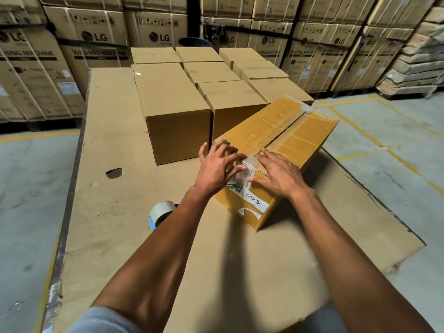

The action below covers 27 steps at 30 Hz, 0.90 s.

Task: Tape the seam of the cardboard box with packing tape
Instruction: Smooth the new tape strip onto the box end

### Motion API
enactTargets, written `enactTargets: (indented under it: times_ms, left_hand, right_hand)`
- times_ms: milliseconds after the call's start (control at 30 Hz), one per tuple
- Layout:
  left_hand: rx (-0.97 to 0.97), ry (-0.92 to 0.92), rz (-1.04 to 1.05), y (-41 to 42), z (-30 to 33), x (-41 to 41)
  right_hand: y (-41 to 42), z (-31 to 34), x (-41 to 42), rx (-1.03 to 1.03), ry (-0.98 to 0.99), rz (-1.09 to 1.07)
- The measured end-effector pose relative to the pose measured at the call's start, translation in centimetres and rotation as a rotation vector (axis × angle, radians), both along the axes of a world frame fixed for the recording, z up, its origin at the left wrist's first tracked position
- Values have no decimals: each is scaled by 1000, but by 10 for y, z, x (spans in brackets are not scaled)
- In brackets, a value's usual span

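Note:
A yellow-brown cardboard box (283, 138) lies at an angle on a flat cardboard sheet (115, 164). Its centre seam (286, 131) runs away from me, with clear tape over it. A strip of clear tape (249, 162) folds over the box's near edge. My left hand (217, 168) lies flat on the near left corner, fingers spread, touching that tape. My right hand (278, 174) lies flat to the right of the seam, fingers pressed on the tape end. A roll of packing tape (161, 211) on a blue dispenser rests on the sheet, left of my left forearm.
Several closed brown boxes (177, 111) stand in rows just beyond the taped box. Stacks of large LG washing machine cartons (93, 39) wall the back. The sheet has a torn hole (114, 173). Grey concrete floor with yellow lines (374, 138) lies to the right.

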<state>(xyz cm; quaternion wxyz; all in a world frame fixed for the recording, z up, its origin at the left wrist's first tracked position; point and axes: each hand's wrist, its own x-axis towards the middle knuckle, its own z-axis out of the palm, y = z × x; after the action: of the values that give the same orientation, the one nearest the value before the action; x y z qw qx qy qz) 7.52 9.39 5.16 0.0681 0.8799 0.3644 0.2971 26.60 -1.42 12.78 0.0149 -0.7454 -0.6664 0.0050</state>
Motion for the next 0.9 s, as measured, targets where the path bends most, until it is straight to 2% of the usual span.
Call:
enactTargets:
  times_ms: [67,267,500,733,900]
  left_hand:
    - [24,13,-29,4,8,0]
    - [93,49,-39,15,10,0]
    - [92,-1,-89,22,-8,-1]
    - [45,-15,-146,26,-12,-8]
    - [46,-58,-81,25,-9,-2]
  right_hand:
    - [-2,2,-5,47,48,-40]
    - [1,-15,-21,144,32,-104]
    - [5,-18,-20,140,-77,-61]
    - [5,-18,-20,147,-20,-88]
    - [7,-19,-25,186,-4,-119]
